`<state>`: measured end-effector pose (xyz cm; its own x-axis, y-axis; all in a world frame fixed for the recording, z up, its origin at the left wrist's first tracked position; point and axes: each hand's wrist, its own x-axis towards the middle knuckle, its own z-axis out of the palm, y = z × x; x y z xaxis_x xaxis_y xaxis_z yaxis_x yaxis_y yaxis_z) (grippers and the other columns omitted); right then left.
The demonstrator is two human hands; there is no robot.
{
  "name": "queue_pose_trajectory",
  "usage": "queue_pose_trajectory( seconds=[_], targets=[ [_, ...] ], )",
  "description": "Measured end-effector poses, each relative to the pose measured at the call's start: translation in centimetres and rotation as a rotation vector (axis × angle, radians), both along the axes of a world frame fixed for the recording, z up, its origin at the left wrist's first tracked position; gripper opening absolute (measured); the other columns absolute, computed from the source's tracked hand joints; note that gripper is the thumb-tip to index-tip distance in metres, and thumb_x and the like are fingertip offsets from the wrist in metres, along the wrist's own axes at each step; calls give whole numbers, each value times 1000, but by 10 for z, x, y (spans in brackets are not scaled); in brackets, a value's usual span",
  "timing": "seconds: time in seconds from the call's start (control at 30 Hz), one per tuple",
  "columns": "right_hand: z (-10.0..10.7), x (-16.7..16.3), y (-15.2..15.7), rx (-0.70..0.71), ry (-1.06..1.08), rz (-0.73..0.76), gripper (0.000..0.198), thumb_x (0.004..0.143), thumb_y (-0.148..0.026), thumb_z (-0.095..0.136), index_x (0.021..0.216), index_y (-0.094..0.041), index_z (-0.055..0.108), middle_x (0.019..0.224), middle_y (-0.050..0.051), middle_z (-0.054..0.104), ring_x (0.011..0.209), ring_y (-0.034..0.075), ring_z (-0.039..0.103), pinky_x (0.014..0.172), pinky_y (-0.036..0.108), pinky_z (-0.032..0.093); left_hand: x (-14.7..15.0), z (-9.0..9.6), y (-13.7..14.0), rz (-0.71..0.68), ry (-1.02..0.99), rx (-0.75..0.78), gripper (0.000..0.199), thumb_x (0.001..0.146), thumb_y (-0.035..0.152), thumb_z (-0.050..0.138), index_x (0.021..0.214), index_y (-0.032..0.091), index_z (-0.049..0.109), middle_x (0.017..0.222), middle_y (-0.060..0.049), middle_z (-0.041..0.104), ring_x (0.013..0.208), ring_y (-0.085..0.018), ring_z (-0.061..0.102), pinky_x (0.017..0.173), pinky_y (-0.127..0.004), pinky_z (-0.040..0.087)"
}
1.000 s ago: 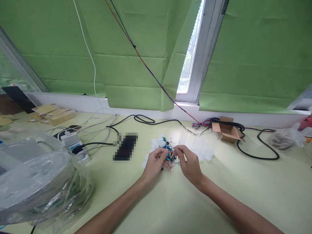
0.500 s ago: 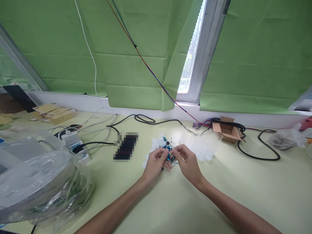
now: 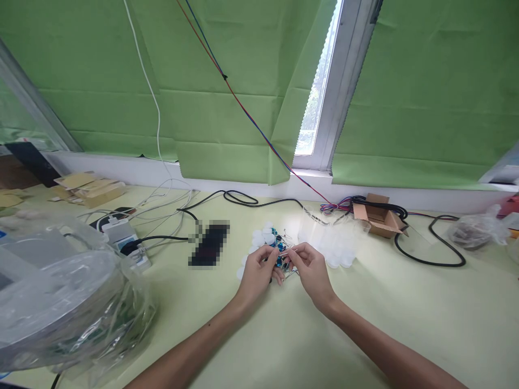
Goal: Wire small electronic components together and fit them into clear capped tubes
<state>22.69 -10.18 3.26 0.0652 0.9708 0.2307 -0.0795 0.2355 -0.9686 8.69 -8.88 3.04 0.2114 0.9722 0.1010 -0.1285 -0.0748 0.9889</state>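
Over a small pile of electronic parts (image 3: 279,237), blue and black with thin metal leads, both hands come together. My left hand (image 3: 256,271) is closed in a pinch of thumb and forefinger. Facing it, my right hand (image 3: 315,273) pinches too, its fingertips nearly meeting the left ones. A thin metal lead (image 3: 288,252) runs between the fingertips; the body of the part it belongs to is hidden. White round discs (image 3: 257,237) lie along the left of the pile, and more translucent white discs (image 3: 334,255) are spread to the right.
A large reel in clear plastic (image 3: 73,302) fills the left front of the table. Behind it are a power strip (image 3: 125,237) and tangled cables. A blurred dark rectangle (image 3: 210,243) lies left of the pile. An open cardboard box (image 3: 381,219) and black cable (image 3: 441,265) are at right.
The fingertips and the thin lead between them have shifted slightly; my right hand has turned a little. Everything else on the table looks the same.
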Motion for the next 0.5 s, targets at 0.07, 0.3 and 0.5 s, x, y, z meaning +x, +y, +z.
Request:
queue_pose_trajectory(
  seconds=[0.07, 0.3, 0.5],
  targets=[
    [-1, 0, 1, -47, 44, 1, 27, 82, -44, 69, 78, -18, 62, 73, 4, 69, 65, 16, 60, 64, 29, 48, 0, 0, 0, 0, 3, -3, 34, 84, 50, 61, 79, 17, 58, 59, 1, 62, 45, -14, 60, 44, -25, 51],
    [-5, 2, 6, -204, 244, 3, 34, 69, -46, 79, 76, -17, 64, 73, 5, 70, 68, 16, 61, 68, 30, 49, 1, 3, 0, 5, -12, -36, 38, 82, 54, 61, 80, 16, 59, 62, 0, 60, 51, -16, 62, 48, -29, 54],
    [1, 7, 10, -225, 322, -15, 35, 64, -45, 83, 72, -17, 66, 77, 7, 72, 71, 17, 62, 72, 32, 50, 0, 9, -2, -7, -54, -83, 38, 78, 53, 66, 85, 16, 63, 77, -3, 64, 63, -18, 67, 58, -32, 59]
  ],
)
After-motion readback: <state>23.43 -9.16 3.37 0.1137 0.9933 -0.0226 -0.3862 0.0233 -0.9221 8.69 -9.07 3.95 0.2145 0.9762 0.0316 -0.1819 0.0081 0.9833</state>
